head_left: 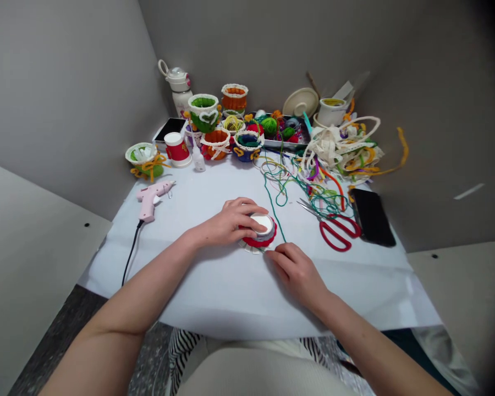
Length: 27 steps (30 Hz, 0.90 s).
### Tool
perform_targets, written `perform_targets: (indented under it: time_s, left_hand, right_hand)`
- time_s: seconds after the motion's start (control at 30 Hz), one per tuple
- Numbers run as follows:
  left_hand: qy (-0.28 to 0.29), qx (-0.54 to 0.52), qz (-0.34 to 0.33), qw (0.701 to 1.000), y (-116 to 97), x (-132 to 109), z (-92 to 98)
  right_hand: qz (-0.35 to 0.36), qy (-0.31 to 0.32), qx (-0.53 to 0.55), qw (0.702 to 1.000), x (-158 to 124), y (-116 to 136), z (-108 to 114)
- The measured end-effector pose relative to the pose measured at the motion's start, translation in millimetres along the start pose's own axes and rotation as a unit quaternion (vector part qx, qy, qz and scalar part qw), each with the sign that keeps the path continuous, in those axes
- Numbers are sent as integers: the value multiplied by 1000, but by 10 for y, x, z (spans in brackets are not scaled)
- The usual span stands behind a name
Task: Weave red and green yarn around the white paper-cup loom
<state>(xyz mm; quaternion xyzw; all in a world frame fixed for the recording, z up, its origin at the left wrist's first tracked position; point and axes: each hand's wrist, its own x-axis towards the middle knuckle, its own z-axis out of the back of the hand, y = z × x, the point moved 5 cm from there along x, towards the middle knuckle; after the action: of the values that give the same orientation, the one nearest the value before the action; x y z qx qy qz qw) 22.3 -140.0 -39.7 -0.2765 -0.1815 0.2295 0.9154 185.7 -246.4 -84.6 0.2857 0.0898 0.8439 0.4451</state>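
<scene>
In the middle of the table, a small white paper cup [260,224] with red and grey yarn around it seems to rest upside down. White strips fan out from its lower edge. My left hand [241,221] grips this cup from the left, its fingers over the top and side. Close to the cup's front right edge, my right hand [292,269] is closed in a pinch on a green yarn strand [275,212]. That strand runs back to a loose tangle, and the pinching fingertips are partly hidden.
Red-handled scissors [334,228] lie at the right, blades apart, beside a black phone [372,217]. A pink glue gun [150,199] with a cord lies left. Several decorated cups [215,144], a glue bottle [198,158], a yarn tray [286,144] and a tangled strip pile [338,147] line the back.
</scene>
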Motion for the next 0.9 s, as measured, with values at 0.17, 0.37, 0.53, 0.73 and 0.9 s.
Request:
perform_targets:
  time_s: [0.17,0.37,0.53,0.73,0.9]
  left_hand:
    - [1,0,-7,1000,12,-1,-23]
    - [9,-10,-23,1000,14,-9,-13]
    - [9,-18,-16,1000,18,-12,-7]
    - [8,-23,-16,1000,10,-10,-8]
    - [9,-25,-13,1000,14,-13,0]
  right_hand:
    - [9,27,-22,999,-75,74,-75]
    - [-26,6,-50,998,-43,52,-58]
    - [-56,-21,-69,996,13,15,-9]
    - [-107,-25,-60,992,92,-74,18]
    - [-131,-27,-56,989,194,-141,10]
